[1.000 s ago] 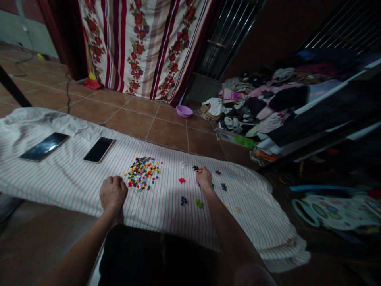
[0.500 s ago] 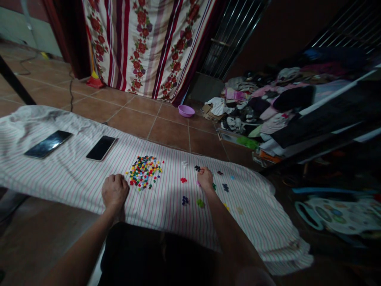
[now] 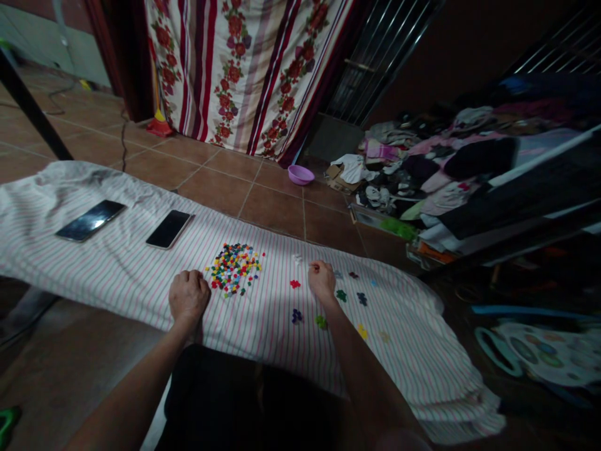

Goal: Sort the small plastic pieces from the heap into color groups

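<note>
Legible markings: none. Entries checked: far-left smartphone and smartphone to its right, both dark, glossy, nothing readable; small coloured pieces on the striped sheet, too small to show marks; floral curtain, pattern only.

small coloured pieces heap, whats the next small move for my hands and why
Probably pick one more piece from the mixed heap of small coloured pieces with the left hand: it rests right beside the heap, and pieces further right already lie apart in small single-colour clusters, like the red cluster.
</note>
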Motion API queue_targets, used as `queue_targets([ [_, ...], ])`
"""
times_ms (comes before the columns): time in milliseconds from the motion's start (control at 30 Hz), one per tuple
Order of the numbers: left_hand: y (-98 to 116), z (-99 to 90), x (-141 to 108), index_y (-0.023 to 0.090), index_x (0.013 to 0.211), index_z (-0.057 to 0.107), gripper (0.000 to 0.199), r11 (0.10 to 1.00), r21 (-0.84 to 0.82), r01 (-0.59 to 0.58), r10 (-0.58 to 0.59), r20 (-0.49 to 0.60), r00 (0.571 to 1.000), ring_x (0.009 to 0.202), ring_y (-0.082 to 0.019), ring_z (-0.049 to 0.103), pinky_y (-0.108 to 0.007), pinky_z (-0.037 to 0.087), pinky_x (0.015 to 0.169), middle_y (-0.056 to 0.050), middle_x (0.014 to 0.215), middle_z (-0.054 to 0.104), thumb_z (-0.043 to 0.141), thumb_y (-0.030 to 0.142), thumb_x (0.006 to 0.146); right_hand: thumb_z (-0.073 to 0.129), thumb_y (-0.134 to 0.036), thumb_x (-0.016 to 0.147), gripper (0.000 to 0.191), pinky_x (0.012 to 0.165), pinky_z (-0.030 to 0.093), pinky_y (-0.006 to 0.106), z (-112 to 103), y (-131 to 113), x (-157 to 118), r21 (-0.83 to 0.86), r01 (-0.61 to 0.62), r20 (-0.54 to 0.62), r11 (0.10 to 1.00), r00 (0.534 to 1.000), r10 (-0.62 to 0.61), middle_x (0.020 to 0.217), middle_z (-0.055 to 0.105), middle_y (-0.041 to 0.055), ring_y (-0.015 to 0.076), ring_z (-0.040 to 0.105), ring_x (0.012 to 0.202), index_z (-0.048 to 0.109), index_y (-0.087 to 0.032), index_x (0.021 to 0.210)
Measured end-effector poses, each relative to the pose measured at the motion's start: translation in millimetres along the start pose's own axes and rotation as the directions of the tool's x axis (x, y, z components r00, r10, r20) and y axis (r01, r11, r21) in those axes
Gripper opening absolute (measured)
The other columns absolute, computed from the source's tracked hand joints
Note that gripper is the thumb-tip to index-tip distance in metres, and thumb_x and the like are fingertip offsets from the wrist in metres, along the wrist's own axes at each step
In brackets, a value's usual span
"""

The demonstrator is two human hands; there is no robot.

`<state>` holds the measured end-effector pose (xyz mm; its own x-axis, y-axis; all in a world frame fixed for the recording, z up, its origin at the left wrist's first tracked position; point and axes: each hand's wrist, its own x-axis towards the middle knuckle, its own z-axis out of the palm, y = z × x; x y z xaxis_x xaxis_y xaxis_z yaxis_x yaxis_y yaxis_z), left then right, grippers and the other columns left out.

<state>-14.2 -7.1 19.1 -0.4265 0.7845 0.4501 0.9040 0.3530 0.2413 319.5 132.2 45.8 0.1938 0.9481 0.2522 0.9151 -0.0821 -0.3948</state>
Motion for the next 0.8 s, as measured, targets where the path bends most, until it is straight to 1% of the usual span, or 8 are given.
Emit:
queue_targets([
  [200, -1.3, 0.9, -0.3, 0.017, 0.082, 0.061, 0.022, 1.000, 0.018, -0.010, 0.011, -0.006, 1.000, 0.080, -0.023, 0.049, -0.034, 0.035, 0.072, -0.009, 0.079, 0.058, 0.041, 0.023, 0.088, 0.047, -0.017, 0.083, 0.026, 0.076, 0.041, 0.027, 15.8, -36.5, -13.9, 0.105, 0.138, 0.050, 0.985, 0.988, -0.144, 0.092, 0.062, 0.0059, 0.0163, 0.056, 0.079, 0.072, -0.020, 0.091],
  [300, -1.9, 1.1, -0.3, 0.017, 0.083, 0.061, 0.022, 1.000, 0.022, -0.017, 0.017, -0.012, 1.000, 0.080, -0.023, 0.049, -0.034, 0.035, 0.072, -0.009, 0.080, 0.058, 0.041, 0.024, 0.088, 0.048, -0.015, 0.083, 0.026, 0.078, 0.042, 0.026, 25.3, -56.8, -22.7, 0.153, 0.215, 0.066, 0.964, 0.972, -0.227, 0.094, 0.063, 0.0048, 0.0159, 0.057, 0.082, 0.072, -0.021, 0.091],
  [400, -1.3, 0.5, 0.5, 0.017, 0.083, 0.061, 0.022, 1.000, 0.018, -0.012, 0.012, -0.004, 1.000, 0.080, -0.023, 0.049, -0.034, 0.036, 0.072, -0.009, 0.079, 0.058, 0.041, 0.024, 0.088, 0.048, -0.015, 0.084, 0.026, 0.081, 0.043, 0.026, 34.3, -75.7, -30.4, 0.191, 0.267, 0.106, 0.945, 0.951, -0.290, 0.094, 0.064, 0.0045, 0.0161, 0.058, 0.085, 0.072, -0.021, 0.092],
  [500, -0.6, -0.4, 1.3, 0.017, 0.083, 0.061, 0.022, 1.000, 0.011, -0.007, 0.007, 0.002, 1.000, 0.081, -0.023, 0.049, -0.034, 0.036, 0.072, -0.009, 0.080, 0.058, 0.041, 0.024, 0.088, 0.050, -0.016, 0.086, 0.024, 0.083, 0.043, 0.025, 42.0, -92.6, -37.0, 0.215, 0.297, 0.160, 0.930, 0.929, -0.333, 0.094, 0.064, 0.0042, 0.0153, 0.059, 0.086, 0.072, -0.022, 0.093],
  [633, -0.7, -0.7, 1.2, 0.017, 0.083, 0.061, 0.022, 1.000, 0.003, -0.013, 0.013, 0.002, 1.000, 0.081, -0.023, 0.049, -0.034, 0.036, 0.073, -0.009, 0.080, 0.058, 0.041, 0.023, 0.088, 0.051, -0.023, 0.090, 0.022, 0.080, 0.042, 0.022, 48.4, -112.7, -45.5, 0.231, 0.325, 0.229, 0.917, 0.898, -0.376, 0.096, 0.063, 0.0038, 0.0140, 0.058, 0.086, 0.072, -0.024, 0.098],
  [800, -1.4, 0.2, 0.8, 0.017, 0.084, 0.061, 0.020, 1.000, -0.005, -0.007, 0.007, 0.002, 1.000, 0.081, -0.023, 0.049, -0.034, 0.036, 0.072, -0.009, 0.080, 0.058, 0.042, 0.022, 0.087, 0.052, -0.027, 0.091, 0.020, 0.078, 0.040, 0.022, 49.2, -134.8, -51.8, 0.165, 0.344, 0.304, 0.924, 0.874, -0.380, 0.095, 0.062, 0.0034, 0.0143, 0.057, 0.090, 0.072, -0.025, 0.096],
])
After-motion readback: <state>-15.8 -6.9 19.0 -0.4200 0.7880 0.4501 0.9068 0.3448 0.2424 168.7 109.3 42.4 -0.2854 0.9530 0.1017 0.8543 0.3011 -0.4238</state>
